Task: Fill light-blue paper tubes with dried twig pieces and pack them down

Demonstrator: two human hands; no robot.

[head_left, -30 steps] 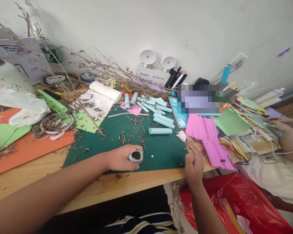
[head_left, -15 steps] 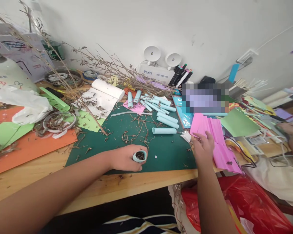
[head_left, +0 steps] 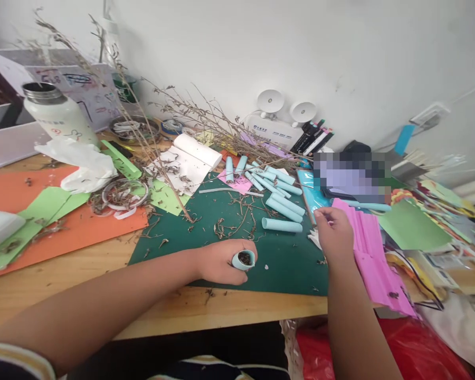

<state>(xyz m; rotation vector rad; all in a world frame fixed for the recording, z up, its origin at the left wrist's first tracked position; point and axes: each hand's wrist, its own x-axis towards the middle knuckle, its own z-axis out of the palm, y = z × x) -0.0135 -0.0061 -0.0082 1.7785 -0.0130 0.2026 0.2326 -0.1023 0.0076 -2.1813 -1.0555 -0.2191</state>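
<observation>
Mat (head_left: pixel 288 258), tube (head_left: pixel 241 265) in left hand (head_left: pixel 221 262) (near edge (head_left: pixel 285 291))

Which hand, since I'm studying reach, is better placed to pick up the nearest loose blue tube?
Probably the right hand: it shows no tube in its grip and is near the loose tube; the left hand is closed around a filled tube.

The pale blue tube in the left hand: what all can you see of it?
The pale blue tube looks like rolled paper, with a thin rim that comes to a small point on its right side. Its open mouth faces up, showing dark, dry plant bits inside. The left hand wraps around it, hiding most of its length, above the green mat; its lower end is hidden.
</observation>
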